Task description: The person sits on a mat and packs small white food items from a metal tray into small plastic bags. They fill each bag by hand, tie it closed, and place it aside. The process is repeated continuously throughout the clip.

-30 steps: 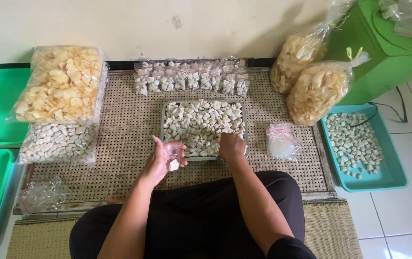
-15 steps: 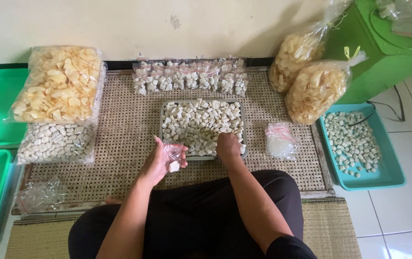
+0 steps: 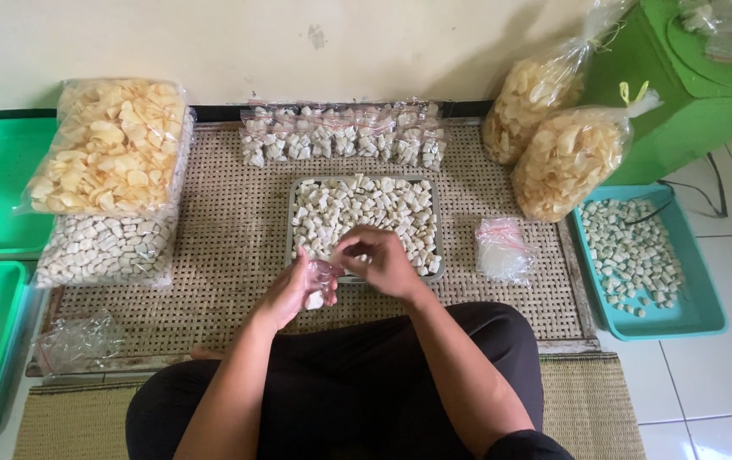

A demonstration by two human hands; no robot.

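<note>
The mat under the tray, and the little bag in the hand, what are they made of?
The mat looks like woven cane or bamboo strips: tan, matte, with a criss-cross weave. The small bag in the left hand looks like thin clear plastic: shiny, crinkled, white pieces showing through. The tray looks like dull grey metal, though that is less sure.

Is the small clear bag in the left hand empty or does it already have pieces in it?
Not empty: the small clear bag held in the left hand shows a white piece at its bottom. The right hand is at its mouth.
</note>
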